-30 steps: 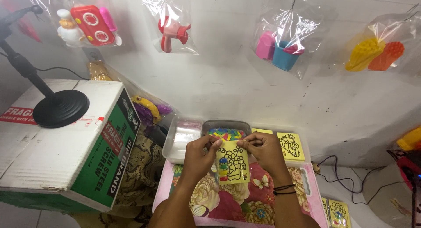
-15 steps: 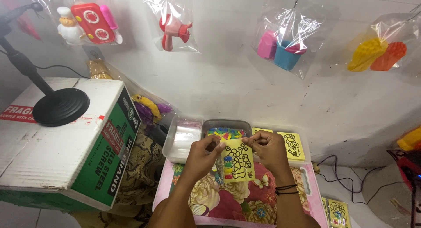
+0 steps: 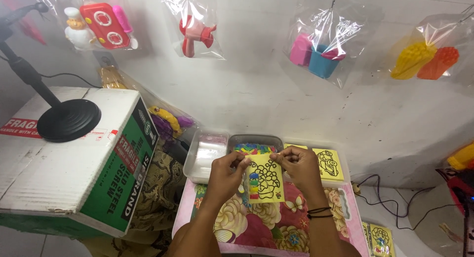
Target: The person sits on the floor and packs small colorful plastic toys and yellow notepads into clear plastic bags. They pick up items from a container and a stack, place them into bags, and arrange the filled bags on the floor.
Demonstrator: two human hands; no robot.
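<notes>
Currently, the white wall (image 3: 256,99) is carrying 4 clear bags of plastic toys, hanging in a row. Below and to the left, a large cardboard box (image 3: 74,173) is bearing the round black base of a stand (image 3: 68,119).

The flowered pink surface (image 3: 276,222) is lying under both forearms. At its far edge a clear empty tray (image 3: 206,156) is sitting beside a grey tray of coloured pieces (image 3: 255,147), and a yellow picture card with a car outline (image 3: 328,164) is lying just right of that. More yellow cards (image 3: 378,237) are resting off the lower right corner.

Change noted: against the view 1 second ago, the yellow sticker card (image 3: 265,178) is sitting slightly lower and more upright over the surface, and both hands are gripping nearer its top edge. The handling is reading as repositioning of the card, not release; the card is remaining in hand and off the surface.

The left hand (image 3: 228,173) is pinching the card's upper left corner between thumb and fingertips, the other fingers curled in. The right hand (image 3: 298,169) is pinching the upper right corner likewise, fingers pressed together, with dark bands (image 3: 320,212) circling the wrist. A strip of coloured dots is showing down the card's left side, beside a black outline drawing.
</notes>
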